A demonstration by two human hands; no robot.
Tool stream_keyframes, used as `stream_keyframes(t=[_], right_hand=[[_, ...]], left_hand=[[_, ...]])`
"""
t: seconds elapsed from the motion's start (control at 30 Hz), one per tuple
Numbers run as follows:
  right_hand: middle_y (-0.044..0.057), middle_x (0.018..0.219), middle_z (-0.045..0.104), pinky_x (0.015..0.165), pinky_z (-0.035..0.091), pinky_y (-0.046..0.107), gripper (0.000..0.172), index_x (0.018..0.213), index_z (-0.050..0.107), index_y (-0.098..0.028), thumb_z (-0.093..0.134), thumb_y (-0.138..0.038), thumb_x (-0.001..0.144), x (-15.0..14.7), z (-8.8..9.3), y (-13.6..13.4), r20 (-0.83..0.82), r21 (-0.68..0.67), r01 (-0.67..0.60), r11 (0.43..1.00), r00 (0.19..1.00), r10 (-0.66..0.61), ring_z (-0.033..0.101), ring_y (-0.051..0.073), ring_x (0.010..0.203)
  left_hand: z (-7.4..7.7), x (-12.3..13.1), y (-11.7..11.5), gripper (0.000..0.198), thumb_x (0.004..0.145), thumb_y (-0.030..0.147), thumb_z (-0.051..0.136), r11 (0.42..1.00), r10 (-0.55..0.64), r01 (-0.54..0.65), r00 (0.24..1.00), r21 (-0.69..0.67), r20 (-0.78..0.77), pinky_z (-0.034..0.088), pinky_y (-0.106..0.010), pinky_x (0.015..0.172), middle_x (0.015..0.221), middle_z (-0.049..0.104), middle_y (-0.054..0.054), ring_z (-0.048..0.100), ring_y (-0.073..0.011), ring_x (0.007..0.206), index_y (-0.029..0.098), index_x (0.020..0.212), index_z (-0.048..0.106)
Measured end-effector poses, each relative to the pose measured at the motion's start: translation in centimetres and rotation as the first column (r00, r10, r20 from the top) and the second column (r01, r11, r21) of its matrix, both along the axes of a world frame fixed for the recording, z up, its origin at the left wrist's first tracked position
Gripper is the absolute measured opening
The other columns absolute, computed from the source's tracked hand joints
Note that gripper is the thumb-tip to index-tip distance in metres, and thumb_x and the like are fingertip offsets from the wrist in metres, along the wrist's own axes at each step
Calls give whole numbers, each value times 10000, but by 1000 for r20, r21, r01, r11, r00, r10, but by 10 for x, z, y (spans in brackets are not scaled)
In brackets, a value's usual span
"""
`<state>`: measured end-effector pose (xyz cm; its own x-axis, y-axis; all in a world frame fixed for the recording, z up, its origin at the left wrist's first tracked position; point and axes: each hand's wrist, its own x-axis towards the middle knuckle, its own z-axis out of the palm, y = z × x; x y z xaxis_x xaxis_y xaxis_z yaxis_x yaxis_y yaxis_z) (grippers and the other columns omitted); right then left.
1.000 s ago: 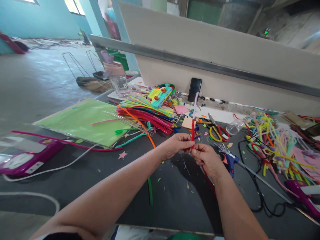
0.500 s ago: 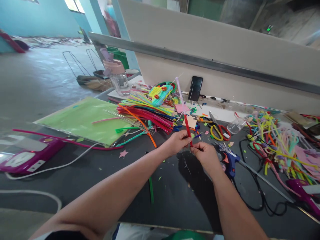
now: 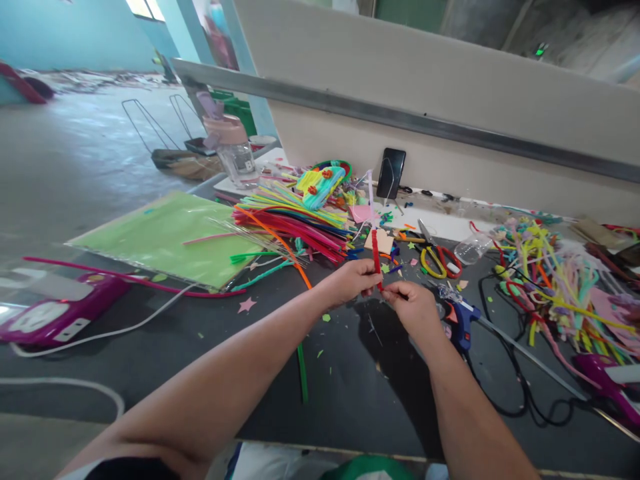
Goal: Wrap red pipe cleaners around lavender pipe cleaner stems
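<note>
My left hand [image 3: 361, 276] is closed round a thin rod wrapped in fuzzy pipe cleaner [image 3: 376, 248], red on its lower part and pale lilac on its upper part. It stands nearly upright, and a thin, pale strand hangs near its top. At the lower end, the fingertips of my right hand [image 3: 406, 299] pinch together on the red pipe cleaner; the exact bit between them is mostly hidden. A blue glue gun [image 3: 465, 323] lies to the right of that hand. Yellow-handled scissors [image 3: 433, 263] and red-handled scissors [image 3: 449, 261] rest beyond it.
Bundled pipe cleaners [image 3: 300, 230] lie behind my left hand, beside a green sheet in plastic [image 3: 160, 240]. A bottle [image 3: 235, 150] and an upright phone [image 3: 391, 173] stand at the back. Tangled pipe cleaners [image 3: 545, 267] and black cable [image 3: 523, 380] fill the right side.
The top of the wrapped rod has swung to the right and come down slightly. My right hand has shifted a little at the rod's lower end. Both hands keep their hold.
</note>
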<state>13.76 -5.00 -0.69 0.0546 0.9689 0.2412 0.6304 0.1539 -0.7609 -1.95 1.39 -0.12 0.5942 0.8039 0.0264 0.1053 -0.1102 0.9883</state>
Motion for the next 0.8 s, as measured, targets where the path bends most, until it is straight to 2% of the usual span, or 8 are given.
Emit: stream_keyframes(t=[0.17,0.3,0.4,0.7,0.8], right_hand=[[10,682,671,630,407,262,117,691,697,-206,597,-258,724,-1,1,-1,-5,-8,-15,1000,1000,15,593,166,672],[11,659,670,607,402,262,158,700,699,-187,602,-308,722,-4,2,-2,-104,-117,0,993,994,-12,584,168,649],[9,632,658,583,393,257,188,687,694,-172,601,-332,715,-6,3,-2,-187,-154,3,988,982,-32,559,158,612],[4,631,644,588,394,247,173,704,697,-167,622,-323,700,-12,2,-3,-327,-110,12,994,944,-48,532,140,601],[-22,535,577,523,374,228,174,690,681,-168,629,-334,704,-13,0,-3,-359,-99,22,995,932,-57,484,112,513]], left_hand=[[0,1,-1,214,757,339,570,1000,27,-26,999,-17,22,354,-195,479,565,488,32,452,-70,497,131,716,544],[-4,5,-2,204,749,324,585,995,86,-82,992,-49,90,357,-191,478,542,492,35,444,-65,483,131,703,535],[-5,6,-3,221,749,341,596,993,87,-74,986,-97,141,355,-188,479,538,497,35,443,-60,479,130,714,541],[4,6,-9,272,708,351,672,950,110,-8,945,-314,308,339,-190,482,554,501,23,441,-53,478,118,678,537],[2,7,-10,256,725,334,665,944,113,11,927,-330,356,337,-192,485,565,509,20,444,-54,480,116,677,540]])
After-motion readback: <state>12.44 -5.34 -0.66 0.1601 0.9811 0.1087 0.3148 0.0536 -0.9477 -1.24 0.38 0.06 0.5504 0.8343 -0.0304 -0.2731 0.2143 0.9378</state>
